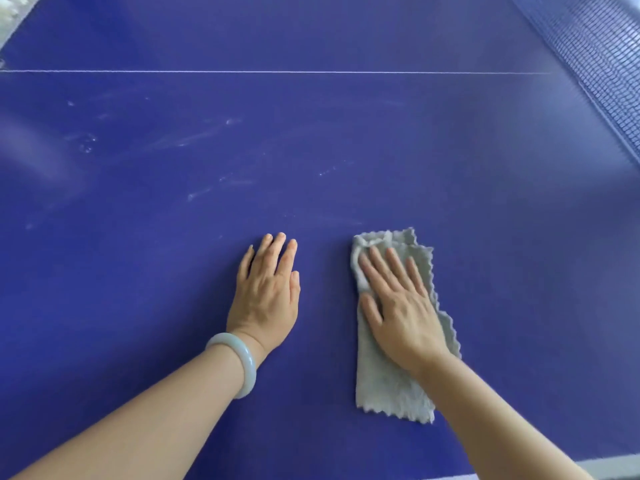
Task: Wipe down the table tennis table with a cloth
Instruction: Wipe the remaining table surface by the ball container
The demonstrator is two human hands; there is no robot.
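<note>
The blue table tennis table (346,150) fills the view. A folded grey cloth (388,386) with zigzag edges lies flat on it, right of centre. My right hand (398,306) presses on the cloth with straight, spread fingers and covers its upper middle. To the left of the cloth, my left hand (266,292) rests flat on the bare table, fingers straight, a pale bangle on its wrist. Whitish smears and dust marks (194,136) show on the surface further out to the left.
The dark net (602,64) runs along the upper right. A thin white line (277,71) crosses the table in the far part. The table's near edge (606,462) shows at the bottom right, and its far left corner (14,29) at the top left.
</note>
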